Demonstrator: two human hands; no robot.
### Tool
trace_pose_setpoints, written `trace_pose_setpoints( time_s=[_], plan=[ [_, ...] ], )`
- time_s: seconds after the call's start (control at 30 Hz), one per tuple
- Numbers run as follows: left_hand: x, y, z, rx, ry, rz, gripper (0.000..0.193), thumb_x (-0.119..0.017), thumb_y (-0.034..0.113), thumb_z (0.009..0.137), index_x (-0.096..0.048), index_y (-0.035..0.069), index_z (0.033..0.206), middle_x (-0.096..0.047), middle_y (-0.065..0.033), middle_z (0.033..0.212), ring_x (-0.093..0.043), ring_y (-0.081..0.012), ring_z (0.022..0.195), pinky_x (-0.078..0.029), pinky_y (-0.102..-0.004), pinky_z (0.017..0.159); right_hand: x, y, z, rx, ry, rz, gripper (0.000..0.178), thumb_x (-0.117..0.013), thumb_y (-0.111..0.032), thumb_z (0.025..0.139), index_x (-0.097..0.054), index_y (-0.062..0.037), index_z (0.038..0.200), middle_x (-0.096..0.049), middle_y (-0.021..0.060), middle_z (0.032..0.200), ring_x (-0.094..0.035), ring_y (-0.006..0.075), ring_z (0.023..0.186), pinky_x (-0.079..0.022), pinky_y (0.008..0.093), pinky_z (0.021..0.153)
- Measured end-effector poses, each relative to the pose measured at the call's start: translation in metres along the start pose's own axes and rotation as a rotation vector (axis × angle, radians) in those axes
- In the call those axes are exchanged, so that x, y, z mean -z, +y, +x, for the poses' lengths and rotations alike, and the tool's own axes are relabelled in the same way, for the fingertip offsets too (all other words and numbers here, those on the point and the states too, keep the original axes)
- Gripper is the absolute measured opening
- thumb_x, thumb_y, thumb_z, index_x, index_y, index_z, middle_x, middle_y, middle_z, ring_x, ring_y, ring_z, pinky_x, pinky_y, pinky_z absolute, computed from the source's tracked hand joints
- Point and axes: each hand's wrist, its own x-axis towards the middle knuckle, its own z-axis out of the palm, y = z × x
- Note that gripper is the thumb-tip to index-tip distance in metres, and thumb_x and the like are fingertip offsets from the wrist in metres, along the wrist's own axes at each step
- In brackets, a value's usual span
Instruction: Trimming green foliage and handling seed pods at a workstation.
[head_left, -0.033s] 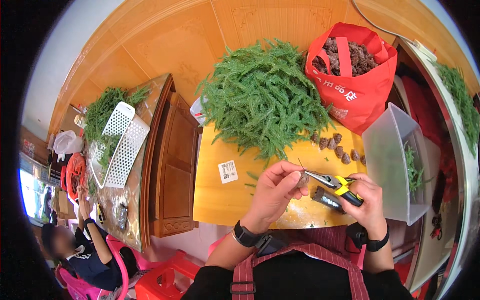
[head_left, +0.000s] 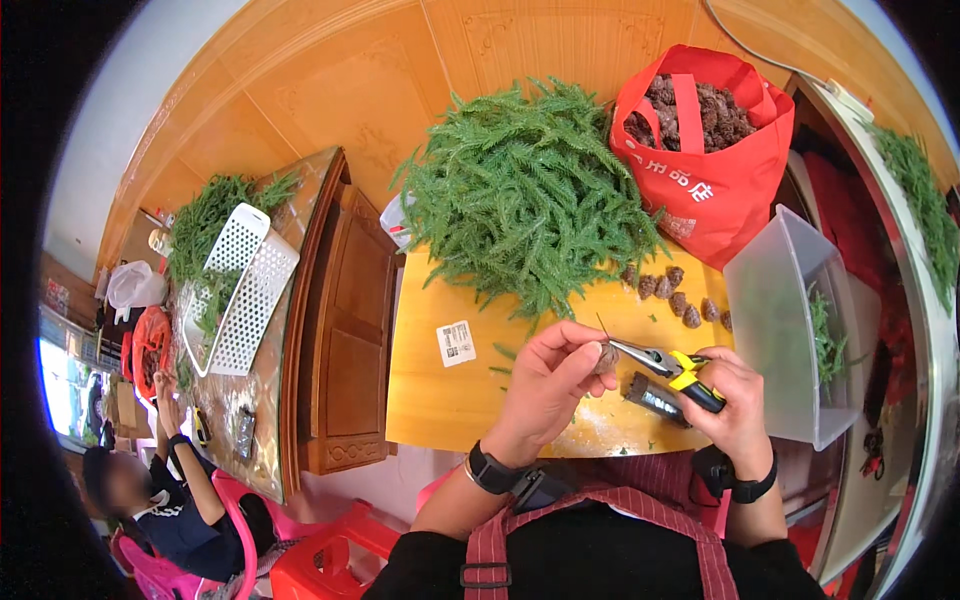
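Over the front of the yellow table (head_left: 430, 400), my left hand (head_left: 555, 385) pinches a small brown pine cone (head_left: 606, 358) between thumb and fingers. A thin dark wire sticks up beside the cone. In my right hand (head_left: 735, 395) are pliers (head_left: 680, 375) with yellow and black handles, their metal jaws at the wire next to the cone. Whether the jaws are fully closed on the wire is too small to tell. Below the pliers lies a dark cylindrical bundle (head_left: 655, 400) with a shiny wrap. Several loose pine cones (head_left: 678, 303) lie farther back.
A big heap of green artificial fir sprigs (head_left: 530, 200) covers the table's back. Behind right stands a red bag (head_left: 700, 190) full of pine cones; a clear plastic bin (head_left: 790, 330) is at right. A white label (head_left: 456, 344) lies left. Another person (head_left: 170, 500) works at the left table (head_left: 270, 400).
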Motion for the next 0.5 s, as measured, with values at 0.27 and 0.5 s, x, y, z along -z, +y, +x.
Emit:
trace_pose_setpoints(
  time_s=[0.27, 0.5],
  plan=[
    [-0.013, 0.0, 0.003, -0.347, 0.02, 0.227, 0.014, -0.052, -0.003, 0.083, -0.054, -0.001, 0.097, -0.056, -0.0103, 0.093, -0.059, -0.0158, 0.072, -0.048, -0.0238, 0.063, -0.012, -0.006, -0.003, -0.054, 0.07, 0.048, 0.02, -0.07, -0.003, 0.061, -0.05, -0.0017, 0.062, -0.051, 0.011, 0.059, -0.056, 0.0291, 0.061, -0.049, 0.0356, 0.068],
    [-0.009, 0.0, 0.005, -1.019, 0.06, 1.078, 0.02, -0.059, -0.005, 0.079, -0.055, 0.0, 0.098, -0.052, -0.0108, 0.099, -0.058, -0.0148, 0.084, -0.049, -0.0254, 0.069, -0.022, -0.006, -0.013, -0.268, 0.052, 0.239, 0.021, -0.07, -0.003, 0.062, -0.049, -0.001, 0.063, -0.054, 0.0142, 0.065, -0.059, 0.0275, 0.067, -0.046, 0.0314, 0.061]
  ],
)
